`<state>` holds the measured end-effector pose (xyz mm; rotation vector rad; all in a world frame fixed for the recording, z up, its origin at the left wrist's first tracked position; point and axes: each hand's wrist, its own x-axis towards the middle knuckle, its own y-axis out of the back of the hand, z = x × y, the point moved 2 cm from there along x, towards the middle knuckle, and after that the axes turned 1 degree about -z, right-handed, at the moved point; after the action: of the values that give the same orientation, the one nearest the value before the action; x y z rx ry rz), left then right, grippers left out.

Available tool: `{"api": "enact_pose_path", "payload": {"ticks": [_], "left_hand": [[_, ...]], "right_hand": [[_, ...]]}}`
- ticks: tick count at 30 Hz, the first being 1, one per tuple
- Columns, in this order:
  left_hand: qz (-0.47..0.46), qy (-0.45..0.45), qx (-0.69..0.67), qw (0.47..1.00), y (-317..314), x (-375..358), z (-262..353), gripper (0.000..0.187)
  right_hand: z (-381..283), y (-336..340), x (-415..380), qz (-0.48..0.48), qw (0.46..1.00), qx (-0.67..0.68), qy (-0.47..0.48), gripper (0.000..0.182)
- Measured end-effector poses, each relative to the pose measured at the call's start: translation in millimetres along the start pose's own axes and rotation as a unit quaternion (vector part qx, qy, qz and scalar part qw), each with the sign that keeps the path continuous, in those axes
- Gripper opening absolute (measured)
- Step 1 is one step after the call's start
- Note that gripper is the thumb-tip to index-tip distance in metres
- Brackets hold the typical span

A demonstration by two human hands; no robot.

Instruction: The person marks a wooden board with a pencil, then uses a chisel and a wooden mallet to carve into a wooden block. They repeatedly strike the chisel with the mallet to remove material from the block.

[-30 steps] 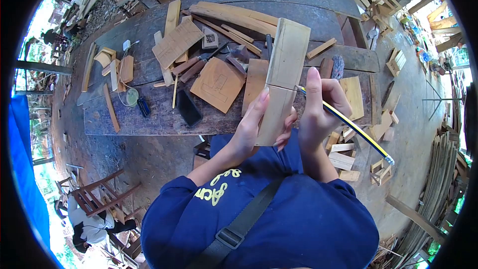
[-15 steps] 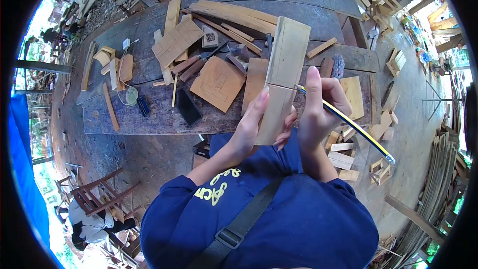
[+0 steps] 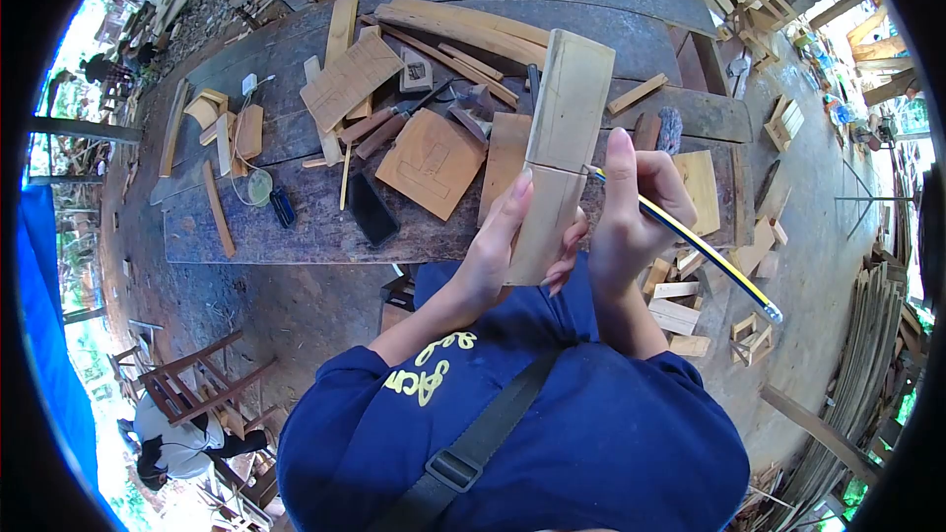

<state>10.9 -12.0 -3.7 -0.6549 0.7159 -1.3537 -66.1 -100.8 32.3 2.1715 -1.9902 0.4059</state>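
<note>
A pale wooden block (image 3: 572,103) is held up in front of my chest, tilted a little to the right at its top. My left hand (image 3: 498,246) wraps around its lower part, thumb on the near face and fingertips showing at the right side. A dark line crosses the block's face near the middle. In my right hand (image 3: 641,202) is a yellow, black and white striped pencil (image 3: 714,261), pinched between thumb and fingers. Its tip sits at the block's right edge, level with the line; whether it touches is hard to tell.
A dark workbench (image 3: 325,232) carries a phone (image 3: 371,210), a square board with a drawn outline (image 3: 431,166), chisels (image 3: 379,133) and several wood strips. Wood offcuts (image 3: 675,315) lie on the floor at right. At lower left a person (image 3: 177,443) is near a wooden chair (image 3: 202,379).
Hardly anything differs. The pencil's rear end has dipped very slightly, while the block and both hands keep nearly the same place.
</note>
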Motion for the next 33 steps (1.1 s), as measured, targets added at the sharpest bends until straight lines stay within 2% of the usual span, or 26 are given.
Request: {"api": "enact_pose_path", "payload": {"ticks": [5, 8, 11, 13, 14, 20, 23, 26, 29, 33], "left_hand": [[0.001, 0.009, 0.013, 1.000, -1.8, -0.3, -2.0, 0.053], [-0.009, 0.014, 0.007, 1.000, -2.7, -0.4, -1.6, 0.053], [-0.027, -0.003, 0.011, 1.000, -8.0, -0.6, 0.9, 0.053], [-0.012, 0.015, 0.028, 0.999, -7.7, 0.1, 0.5, 0.061], [-0.012, 0.015, 0.028, 0.999, -7.5, 0.3, 0.0, 0.061], [-0.019, 0.006, 0.020, 1.000, -10.8, -0.9, -1.0, 0.065], [-0.019, -0.031, 0.047, 0.998, -15.1, -1.8, 2.0, 0.065], [-0.040, -0.046, 0.046, 0.997, -13.3, -3.1, 0.7, 0.064], [-0.012, -0.055, 0.045, 0.997, -14.2, -4.1, 0.6, 0.066], [-0.008, -0.049, 0.060, 0.997, -13.8, -5.6, 1.8, 0.066]], "right_hand": [[-4.8, 0.6, 0.4, -0.019, 1.000, 0.005, 0.006, 0.028], [-4.4, 2.0, -1.5, -0.011, 0.999, 0.038, -0.022, 0.029], [2.8, 8.3, -1.2, 0.035, 0.994, 0.090, -0.043, 0.032], [6.9, 12.3, 4.4, 0.064, 0.984, 0.165, 0.013, 0.030], [7.1, 15.4, 3.6, 0.045, 0.982, 0.181, 0.024, 0.027], [-4.0, 11.4, -7.4, -0.008, 0.989, 0.141, 0.034, 0.022], [-9.1, 8.9, -11.5, -0.024, 0.991, 0.126, 0.032, 0.019], [-10.2, 10.9, -11.5, -0.032, 0.993, 0.082, 0.075, 0.020], [-12.5, 10.7, -11.6, -0.068, 0.994, 0.045, 0.069, 0.021], [-12.7, 5.8, -10.7, -0.064, 0.994, 0.052, 0.067, 0.021]]}}
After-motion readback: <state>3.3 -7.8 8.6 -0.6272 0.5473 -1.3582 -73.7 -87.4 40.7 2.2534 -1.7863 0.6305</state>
